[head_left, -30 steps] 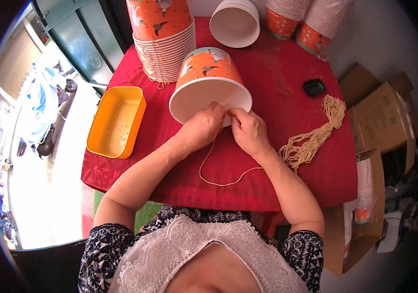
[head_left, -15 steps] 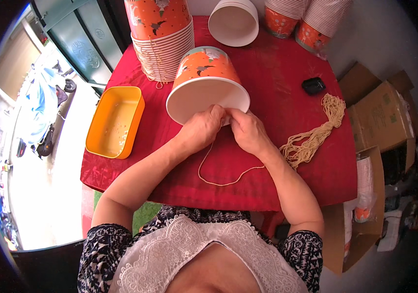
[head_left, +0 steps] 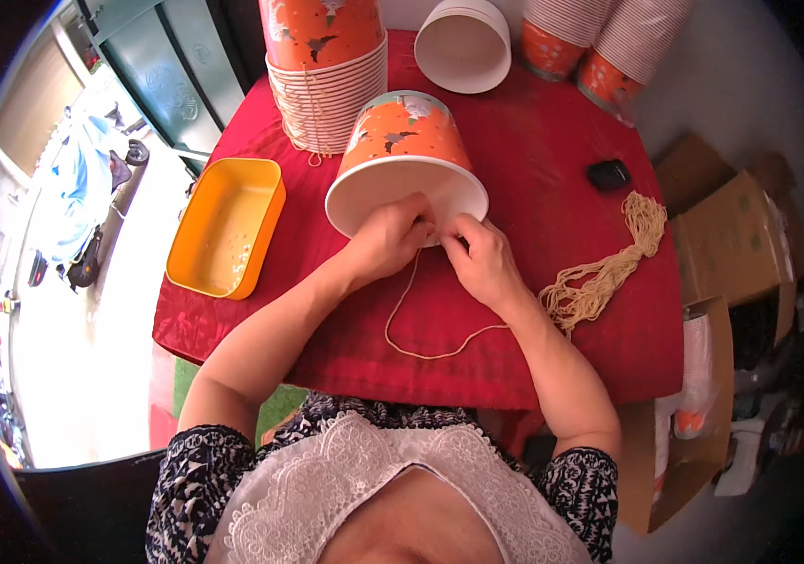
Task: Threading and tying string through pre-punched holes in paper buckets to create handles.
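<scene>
An orange patterned paper bucket (head_left: 402, 136) lies tilted on its side, its white inside facing me. At the near rim both hands work close together. My left hand (head_left: 388, 235) reaches partly into the mouth, fingers curled in a pinch on a thin beige cord (head_left: 391, 324). That cord hangs from the fingers and loops over the tablecloth toward my right wrist. My right hand (head_left: 482, 261) is closed at the rim beside it, thumb and fingertips drawn together; what they pinch is too small to make out. Beyond my right forearm lies a hank of beige cord (head_left: 599, 277).
A yellow plastic tub (head_left: 270, 221) with small white bits stands left on the red-covered table (head_left: 346, 362). Stacked orange buckets (head_left: 327, 103) with cords hanging stand behind. White-lined buckets (head_left: 463, 47), further stacks (head_left: 628, 56) and a small black case (head_left: 608, 174) are further back. Cardboard boxes (head_left: 731, 226) stand right.
My fingers have drawn slightly apart at the rim, with the left hand turned more into the bucket's mouth. The whole view has shifted slightly.
</scene>
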The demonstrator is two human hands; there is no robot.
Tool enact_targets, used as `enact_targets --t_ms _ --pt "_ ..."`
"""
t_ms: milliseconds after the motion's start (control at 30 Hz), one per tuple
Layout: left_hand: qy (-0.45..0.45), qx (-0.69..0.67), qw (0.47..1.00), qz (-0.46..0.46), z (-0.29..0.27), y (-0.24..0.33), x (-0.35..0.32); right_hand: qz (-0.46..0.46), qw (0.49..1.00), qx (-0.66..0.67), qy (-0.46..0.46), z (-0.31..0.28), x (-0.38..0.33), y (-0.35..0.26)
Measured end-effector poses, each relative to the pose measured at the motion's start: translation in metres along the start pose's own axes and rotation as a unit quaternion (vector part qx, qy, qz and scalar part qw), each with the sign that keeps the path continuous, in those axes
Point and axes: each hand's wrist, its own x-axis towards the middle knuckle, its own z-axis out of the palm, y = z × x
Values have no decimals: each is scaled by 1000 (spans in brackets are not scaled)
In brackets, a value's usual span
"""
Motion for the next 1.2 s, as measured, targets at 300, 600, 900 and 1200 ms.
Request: enact_targets --t_ms 300,600,900,1200 --pt "33 22 998 -51 4 -7 2 -93 989 -118 -9 0 -10 -20" --pt "63 97 992 -56 6 -16 5 -239 930 -278 31 1 -6 -37" --pt "-51 -16 991 -123 -21 3 3 -248 936 -251 17 0 -4 -24" --pt "-8 -69 996 -49 -9 -2 5 -228 948 -220 6 0 -1 -20"
